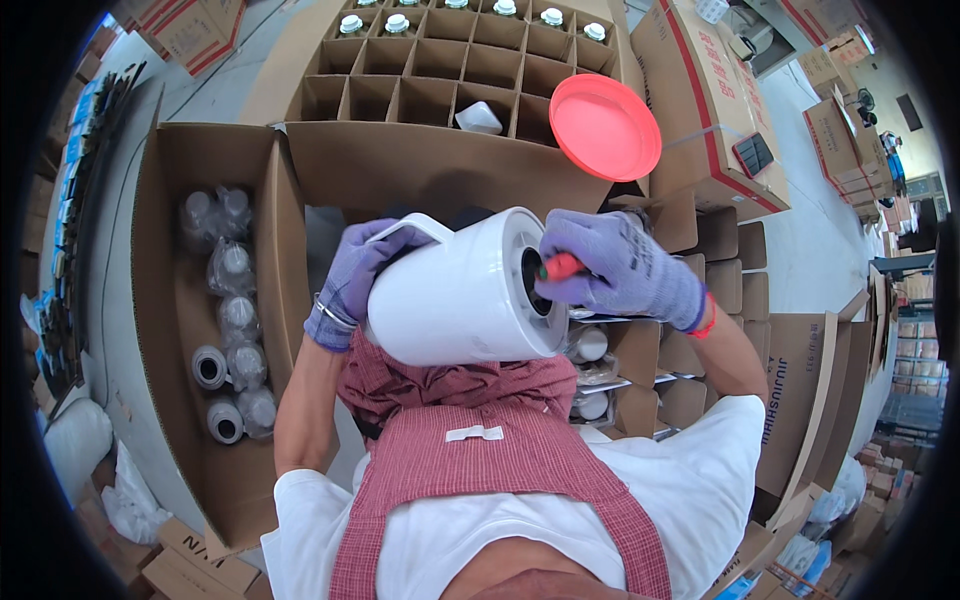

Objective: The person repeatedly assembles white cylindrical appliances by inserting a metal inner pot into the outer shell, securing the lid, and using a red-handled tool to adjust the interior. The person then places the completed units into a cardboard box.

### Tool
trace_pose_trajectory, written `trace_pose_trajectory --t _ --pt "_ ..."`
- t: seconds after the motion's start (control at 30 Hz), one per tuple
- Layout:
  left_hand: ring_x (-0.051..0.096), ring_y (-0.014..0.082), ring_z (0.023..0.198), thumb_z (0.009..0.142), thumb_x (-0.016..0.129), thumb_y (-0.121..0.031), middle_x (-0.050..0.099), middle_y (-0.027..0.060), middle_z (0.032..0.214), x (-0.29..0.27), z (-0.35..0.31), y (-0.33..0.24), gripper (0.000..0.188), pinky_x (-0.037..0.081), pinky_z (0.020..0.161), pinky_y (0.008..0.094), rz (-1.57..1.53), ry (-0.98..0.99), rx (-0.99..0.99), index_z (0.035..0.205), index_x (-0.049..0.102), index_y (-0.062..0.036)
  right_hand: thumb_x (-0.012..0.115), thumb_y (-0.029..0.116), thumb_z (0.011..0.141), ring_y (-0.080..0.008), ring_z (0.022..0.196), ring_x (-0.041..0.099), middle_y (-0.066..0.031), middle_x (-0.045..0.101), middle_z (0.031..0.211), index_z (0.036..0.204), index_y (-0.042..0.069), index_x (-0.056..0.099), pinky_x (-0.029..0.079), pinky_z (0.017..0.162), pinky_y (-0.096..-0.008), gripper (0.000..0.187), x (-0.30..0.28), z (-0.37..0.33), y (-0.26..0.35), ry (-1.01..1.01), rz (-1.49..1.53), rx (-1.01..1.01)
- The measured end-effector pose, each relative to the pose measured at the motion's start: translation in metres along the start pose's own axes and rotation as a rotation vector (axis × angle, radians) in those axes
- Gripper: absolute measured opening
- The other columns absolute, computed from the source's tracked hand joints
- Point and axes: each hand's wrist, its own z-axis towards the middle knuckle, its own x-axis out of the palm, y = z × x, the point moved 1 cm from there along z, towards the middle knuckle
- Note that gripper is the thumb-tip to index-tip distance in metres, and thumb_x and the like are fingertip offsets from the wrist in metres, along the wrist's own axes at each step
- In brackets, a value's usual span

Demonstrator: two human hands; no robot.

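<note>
My left hand (pixel 366 268), in a purple glove, is closed on the handle of a white jug (pixel 450 295). The jug lies tilted on its side above my lap, and its round end with a dark circular recess faces right. My right hand (pixel 615 262), gloved too, is closed on a small red-handled tool (pixel 562 266) at that recess. Fingers cover part of the tool, and its tip is hidden, so I cannot tell its exact kind.
To the left, an open carton (pixel 200 480) holds several plastic-wrapped cylindrical parts (pixel 238 318). Ahead stands a divided carton (pixel 430 100) with white-capped bottles (pixel 397 24); a red round dish (pixel 606 126) rests at its edge. Another divided carton (pixel 690 350) sits right, below a phone (pixel 752 154).
</note>
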Motion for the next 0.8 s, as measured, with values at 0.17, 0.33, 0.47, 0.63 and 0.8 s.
trace_pose_trajectory --t 0.17,0.33,0.47,0.63,0.8 --pt "0.069 0.0251 0.101 0.073 0.059 -0.001 0.072 0.0093 0.099 0.015 -0.004 -0.042 0.027 0.047 0.104 0.0424 0.866 -0.115 0.909 0.097 0.073 -0.0039 0.052 0.033 0.1 -0.0095 0.046 0.049 -0.0011 0.055 0.073 0.097 0.005 0.058 0.039 0.045 -0.0253 0.028 0.051 0.002 -0.07 -0.22 1.116 0.909" --pt "0.067 0.025 0.105 0.067 0.071 -0.011 0.071 0.0061 0.103 0.025 0.015 -0.059 0.028 0.045 0.108 0.0516 1.323 -0.056 1.126 0.095 0.071 -0.0099 0.048 0.031 0.103 -0.0041 0.046 0.044 0.0012 0.054 0.075 0.103 0.007 0.057 0.042 0.043 -0.0219 0.026 0.079 0.002 -0.114 -0.136 1.129 0.7" --pt "0.068 0.0178 0.095 0.088 0.065 -0.013 0.072 0.007 0.096 -0.032 0.026 -0.013 0.019 0.053 0.091 0.0346 0.096 -0.372 0.404 0.1 0.07 0.0004 0.06 0.032 0.099 -0.0089 0.063 0.057 -0.0035 0.061 0.084 0.098 0.006 0.057 0.051 0.057 -0.0264 0.027 0.027 0.039 -0.069 -0.575 1.14 0.625" --pt "0.068 0.0136 0.091 0.102 0.05 -0.024 0.071 0.0069 0.104 -0.051 0.02 0.054 0.033 0.055 0.08 0.0282 -0.28 -0.088 0.035 0.115 0.066 0.0008 0.068 0.014 0.086 -0.0219 0.097 0.063 -0.0039 0.065 0.104 0.104 0.011 0.061 0.041 0.104 -0.0523 0.02 -0.03 0.055 -0.032 -0.144 -0.12 -0.41" --pt "0.069 0.0128 0.093 0.098 0.052 -0.017 0.071 0.0078 0.105 -0.021 0.006 0.072 0.029 0.056 0.082 0.028 -0.387 0.063 -0.222 0.116 0.066 0.0016 0.069 0.018 0.081 -0.0269 0.1 0.063 -0.004 0.062 0.106 0.103 0.014 0.061 0.037 0.106 -0.0546 0.024 -0.014 0.063 -0.017 0.025 -0.247 -0.559"
